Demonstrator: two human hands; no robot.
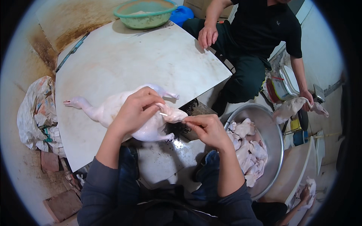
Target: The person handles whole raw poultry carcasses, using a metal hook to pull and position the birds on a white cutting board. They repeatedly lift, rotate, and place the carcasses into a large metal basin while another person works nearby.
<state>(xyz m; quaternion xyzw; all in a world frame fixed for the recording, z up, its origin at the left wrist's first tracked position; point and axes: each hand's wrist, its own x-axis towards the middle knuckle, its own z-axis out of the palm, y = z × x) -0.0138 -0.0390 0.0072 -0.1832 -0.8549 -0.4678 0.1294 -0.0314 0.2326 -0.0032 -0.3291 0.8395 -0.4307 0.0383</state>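
A plucked whole duck (145,130) lies on the white table (151,64), its neck and head stretched to the left and its leg ends to the right. My left hand (137,107) is closed on the rear end of the bird, thumb and fingers pinching the skin. A short thin white stick (163,114) shows beside the left thumb; whether I hold it is unclear. My right hand (209,130) pinches the tip of the same rear part, just past the table's edge. Its fingertips hide anything small between them.
A metal basin (279,158) with several plucked birds (249,150) stands at my right. Across the table sits a person (256,41), one hand holding another bird (290,109). A green basin (145,19) stands at the far edge, a crumpled sack (37,113) at left. Another person's hand (307,196) shows lower right.
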